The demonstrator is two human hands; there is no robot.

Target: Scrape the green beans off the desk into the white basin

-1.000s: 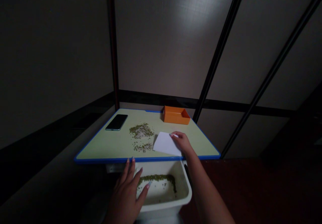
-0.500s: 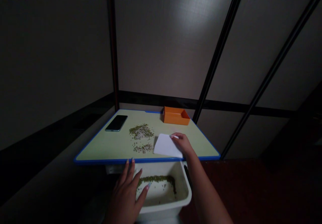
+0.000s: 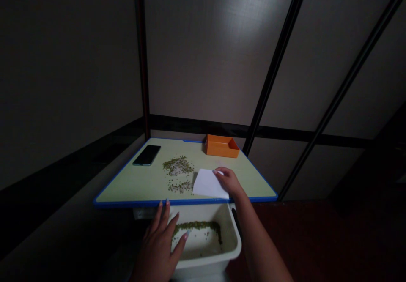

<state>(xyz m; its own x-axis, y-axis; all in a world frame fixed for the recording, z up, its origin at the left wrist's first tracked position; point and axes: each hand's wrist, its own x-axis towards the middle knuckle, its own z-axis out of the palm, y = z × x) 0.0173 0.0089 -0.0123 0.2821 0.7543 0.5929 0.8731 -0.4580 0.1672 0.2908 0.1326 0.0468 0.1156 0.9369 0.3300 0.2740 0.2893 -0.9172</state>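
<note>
My right hand grips the upper right part of a white sheet of paper on the pale green tabletop. The paper's left edge stands beside a small scatter of green and pale grains. Behind that lies a larger heap of grains. Fingers spread, my left hand rests at the left side of a white bin, its fingertips near the table's blue front edge. Green grains line the far side of the bin's floor.
A black-screened phone lies at the table's left. An orange open box stands at the back right. Panelled walls rise behind and to the left. The dark red floor shows at the right.
The paper in my right hand has shifted very slightly left, toward the small scatter of grains. My left hand stays where it was.
</note>
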